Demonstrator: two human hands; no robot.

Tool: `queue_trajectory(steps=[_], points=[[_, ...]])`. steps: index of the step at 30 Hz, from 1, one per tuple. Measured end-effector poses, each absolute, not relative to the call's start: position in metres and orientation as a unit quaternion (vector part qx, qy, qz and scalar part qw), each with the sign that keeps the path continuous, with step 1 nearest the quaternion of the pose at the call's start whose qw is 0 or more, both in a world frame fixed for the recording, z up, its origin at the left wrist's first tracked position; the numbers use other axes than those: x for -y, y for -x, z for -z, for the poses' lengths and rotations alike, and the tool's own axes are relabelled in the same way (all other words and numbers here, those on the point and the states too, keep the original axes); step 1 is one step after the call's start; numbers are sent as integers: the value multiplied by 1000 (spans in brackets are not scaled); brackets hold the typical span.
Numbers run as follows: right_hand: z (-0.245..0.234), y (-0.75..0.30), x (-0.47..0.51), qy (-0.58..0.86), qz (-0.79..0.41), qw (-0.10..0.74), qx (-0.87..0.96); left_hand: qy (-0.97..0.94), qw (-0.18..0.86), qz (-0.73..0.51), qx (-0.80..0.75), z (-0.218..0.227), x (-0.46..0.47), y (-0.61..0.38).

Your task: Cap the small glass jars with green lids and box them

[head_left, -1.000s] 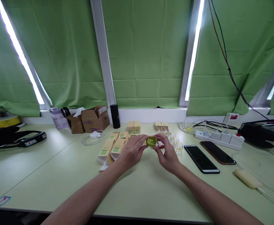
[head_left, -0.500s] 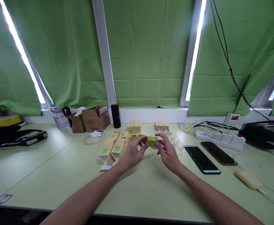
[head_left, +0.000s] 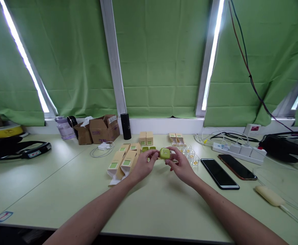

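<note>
A small green square case with rounded corners (head_left: 164,153) is held up between both hands above the table, its flat face turned towards me. My left hand (head_left: 144,166) pinches its left side between thumb and fingers. On the opposite side, my right hand (head_left: 181,164) grips the edge with its fingertips. Other green pieces (head_left: 149,148) lie just behind my left hand, partly hidden by it. Several small clear cups with gold-coloured centres (head_left: 192,157) stand beyond my right hand. Left of my left hand lie several beige cartons with green labels (head_left: 123,162), their near flaps open.
Two beige boxes (head_left: 146,138) stand further back, with more open cartons (head_left: 176,139) to their right. A black phone (head_left: 219,173), another phone (head_left: 237,166) and a power strip (head_left: 239,151) are on the right. Brown boxes (head_left: 104,129) and a black cylinder (head_left: 125,126) line the back.
The green case has been tilted so that its square face shows instead of its side. My right fingers have closed in on its right edge.
</note>
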State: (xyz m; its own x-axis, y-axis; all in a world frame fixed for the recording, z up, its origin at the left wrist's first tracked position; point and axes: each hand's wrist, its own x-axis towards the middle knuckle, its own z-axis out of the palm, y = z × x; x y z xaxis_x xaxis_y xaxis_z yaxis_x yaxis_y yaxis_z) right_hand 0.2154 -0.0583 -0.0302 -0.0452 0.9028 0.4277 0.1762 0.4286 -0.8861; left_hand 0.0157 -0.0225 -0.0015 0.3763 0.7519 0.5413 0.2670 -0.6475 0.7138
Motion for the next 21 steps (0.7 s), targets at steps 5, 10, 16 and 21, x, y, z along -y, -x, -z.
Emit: queue_trajectory(steps=[5,10,16,21], points=[[32,-219,58,396,-362,559,633,-802,239,-460,-298,6,14,-11],[34,-222,58,359,-381,570,633,-845,155,-447,-248,7,11,-7],[32,-219,61,331,-398,555,651,-879,85,-415,-219,3,19,-7],[32,-215,62,343,-386,555,652,-888,127,-398,-191,5,24,-11]])
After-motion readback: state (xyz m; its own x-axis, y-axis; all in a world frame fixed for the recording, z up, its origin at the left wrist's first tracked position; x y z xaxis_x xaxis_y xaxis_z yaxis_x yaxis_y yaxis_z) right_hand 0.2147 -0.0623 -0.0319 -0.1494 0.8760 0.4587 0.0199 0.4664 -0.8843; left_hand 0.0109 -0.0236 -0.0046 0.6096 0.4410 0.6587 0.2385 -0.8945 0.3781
